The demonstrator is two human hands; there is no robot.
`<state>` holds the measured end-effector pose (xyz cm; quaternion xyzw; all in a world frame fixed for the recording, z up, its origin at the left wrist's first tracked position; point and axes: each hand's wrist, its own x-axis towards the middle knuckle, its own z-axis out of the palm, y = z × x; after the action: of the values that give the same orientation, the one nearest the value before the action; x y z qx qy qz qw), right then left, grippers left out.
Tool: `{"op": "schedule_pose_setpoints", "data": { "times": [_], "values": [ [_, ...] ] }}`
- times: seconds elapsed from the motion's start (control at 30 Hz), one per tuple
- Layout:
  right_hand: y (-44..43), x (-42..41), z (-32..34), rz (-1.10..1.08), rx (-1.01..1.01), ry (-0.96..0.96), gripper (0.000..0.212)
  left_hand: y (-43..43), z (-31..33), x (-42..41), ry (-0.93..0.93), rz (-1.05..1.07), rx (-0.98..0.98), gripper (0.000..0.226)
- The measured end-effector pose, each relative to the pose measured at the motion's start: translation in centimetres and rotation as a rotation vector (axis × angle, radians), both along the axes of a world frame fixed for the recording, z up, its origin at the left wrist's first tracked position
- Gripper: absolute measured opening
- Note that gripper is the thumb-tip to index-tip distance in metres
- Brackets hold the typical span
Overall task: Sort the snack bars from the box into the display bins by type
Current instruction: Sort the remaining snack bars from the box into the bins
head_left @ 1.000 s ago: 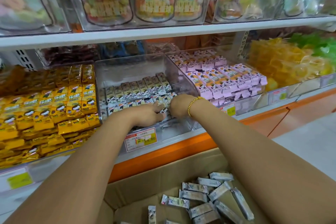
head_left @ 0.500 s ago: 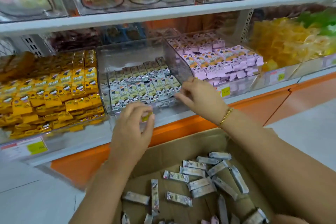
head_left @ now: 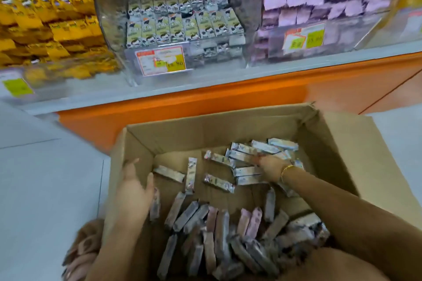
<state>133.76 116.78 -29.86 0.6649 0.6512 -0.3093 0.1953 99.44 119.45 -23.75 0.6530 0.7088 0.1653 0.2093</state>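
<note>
Where the bars lie: the snack bars sit loose in the cardboard box. A silver stack lies right under and just beyond the right hand, stray bars lie between the two hands, and a dense heap lies nearer the body than either hand.
Long axis: the stack at the right fingertips runs crosswise to the reaching forearm, while the heap near the body mostly points away from it.
Right hand: down on the stack, touching it; the fingers are blurred, so I cannot tell whether they pinch a bar or lie flat.
Left hand: fingers straight and slightly spread, laid against the box's left wall, holding nothing.
Nearer hand: the right, already on the stack; the left is well apart from it.
Matching bin: the middle bin of silver bars, up beyond the gap between the hands, past the box's far wall.
Coming move, as a judgement: a grip across the bars' short side, then a lift forward and leftward.
</note>
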Motion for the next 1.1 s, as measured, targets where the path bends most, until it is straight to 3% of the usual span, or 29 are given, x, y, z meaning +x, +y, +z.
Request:
{"op": "schedule_pose_setpoints", "data": {
  "times": [0.13,0.33,0.47,0.6,0.7,0.77,0.83,0.9,1.1],
  "values": [
    [-1.5,-1.1,-4.6,0.055,0.005,-0.069,0.055,0.6,0.7,0.0,0.048,-0.047,0.054,0.044],
    [-2.0,-3.6,-5.5,0.205,0.059,-0.215,0.057,0.9,1.1,-1.3,0.011,-0.001,0.085,0.042],
    [-2.8,-4.3,-5.9,-0.007,-0.027,-0.117,0.068,-0.1,1.6,-2.9,-0.048,0.049,0.002,0.049],
    [-2.7,-5.3,-3.2,-0.509,-0.046,0.207,0.059,-0.8,2.3,-3.4,-0.082,0.055,-0.108,0.052],
    [-1.9,-6.1,2.1,-0.991,-0.209,0.862,0.029,-1.1,3.8,-2.6,-0.132,0.061,-0.178,0.058],
    [-1.4,-6.6,6.0,-1.147,-0.347,1.298,0.022,-1.2,5.6,-1.6,-0.211,0.008,-0.232,0.065],
    [-1.2,-7.5,9.4,-1.04,-0.446,1.528,0.044,-1.4,7.9,-0.6,-0.401,-0.097,-0.304,0.067],
    [-1.1,-8.6,12.8,-0.86,-0.501,1.626,0.057,-1.6,10.6,0.6,-0.621,-0.191,-0.39,0.065],
    [-1.3,-10.5,19.0,-0.681,-0.516,1.738,0.059,-1.9,17.1,2.4,-1.023,-0.241,-0.494,0.053]
  ]
}}
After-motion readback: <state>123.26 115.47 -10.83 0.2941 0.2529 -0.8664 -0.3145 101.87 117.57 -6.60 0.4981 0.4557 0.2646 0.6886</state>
